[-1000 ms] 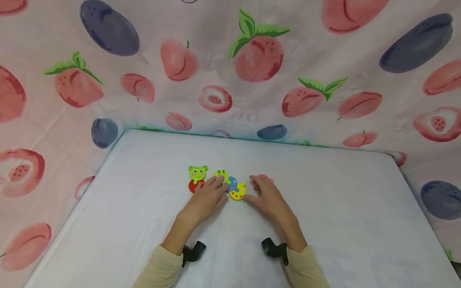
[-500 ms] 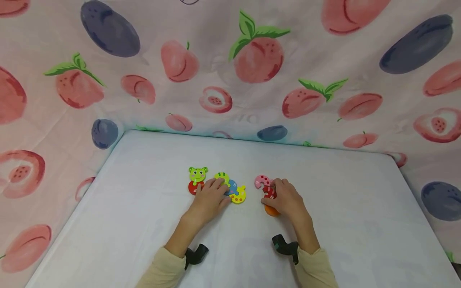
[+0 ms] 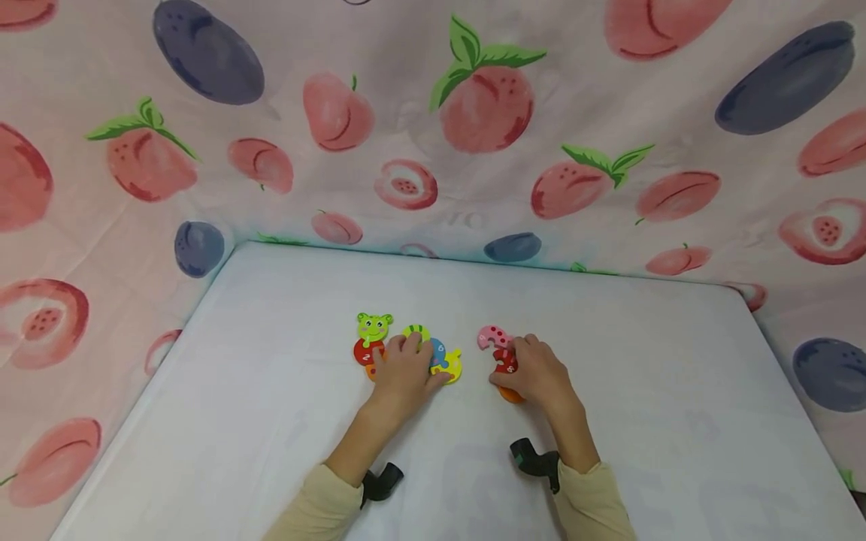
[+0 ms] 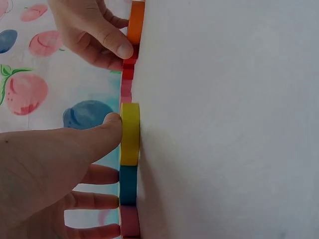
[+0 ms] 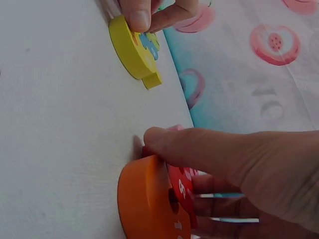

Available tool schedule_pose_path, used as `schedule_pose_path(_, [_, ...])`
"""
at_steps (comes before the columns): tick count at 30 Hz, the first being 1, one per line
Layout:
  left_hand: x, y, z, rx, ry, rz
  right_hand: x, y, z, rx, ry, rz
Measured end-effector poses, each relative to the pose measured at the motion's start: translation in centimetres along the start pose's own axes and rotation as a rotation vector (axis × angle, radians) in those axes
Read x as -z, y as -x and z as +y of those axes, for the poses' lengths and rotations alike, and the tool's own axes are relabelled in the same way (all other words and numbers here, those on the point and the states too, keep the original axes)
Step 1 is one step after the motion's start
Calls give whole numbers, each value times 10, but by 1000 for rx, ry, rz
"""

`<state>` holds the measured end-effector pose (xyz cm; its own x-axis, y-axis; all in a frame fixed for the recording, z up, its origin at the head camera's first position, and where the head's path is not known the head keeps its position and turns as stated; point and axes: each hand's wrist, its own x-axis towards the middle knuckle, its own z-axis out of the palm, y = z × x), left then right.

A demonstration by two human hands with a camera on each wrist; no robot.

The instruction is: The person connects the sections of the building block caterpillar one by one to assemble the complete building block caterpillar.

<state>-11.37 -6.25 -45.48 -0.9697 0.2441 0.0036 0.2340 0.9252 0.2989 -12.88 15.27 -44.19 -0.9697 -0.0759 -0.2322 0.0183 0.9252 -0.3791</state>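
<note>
Nearest you, your two cream sleeves come in over the white table (image 3: 271,421). Your right hand (image 3: 537,373) lies curled over a short run of puzzle pieces: the orange piece (image 3: 512,395) at its near edge, the red piece (image 3: 505,361) under its thumb, the pink piece (image 3: 492,336) poking out beyond. Your right wrist view shows what the head view hides: the thumb (image 5: 199,147) pressed down on the orange piece (image 5: 147,204) and the red piece (image 5: 180,191), which stand as thick flat slabs joined edge to edge, the red one printed with white marks.

Your left hand (image 3: 404,367) covers the second run, well apart from the first. Its fingers rest on the blue piece (image 3: 438,350) and the striped green piece (image 3: 416,331), while the thumb meets the yellow piece (image 3: 452,366). In your left wrist view the thumb tip (image 4: 112,127) pushes against the yellow piece's edge (image 4: 130,133), with the blue piece (image 4: 128,185) next in line.

Farther out, a green frog-face piece (image 3: 373,326) sits atop a red round piece (image 3: 363,351). Behind the table hangs fruit-print cloth (image 3: 487,105).
</note>
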Motion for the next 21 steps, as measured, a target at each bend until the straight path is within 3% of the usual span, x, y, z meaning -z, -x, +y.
schedule_pose_path(11, [-3,0,2,-2,-23,29,1,-1,3,138,-56,-29])
schedule_pose_path(21, [-4,2,3,7,-30,-3,-16,-7,-11,435,-239,119])
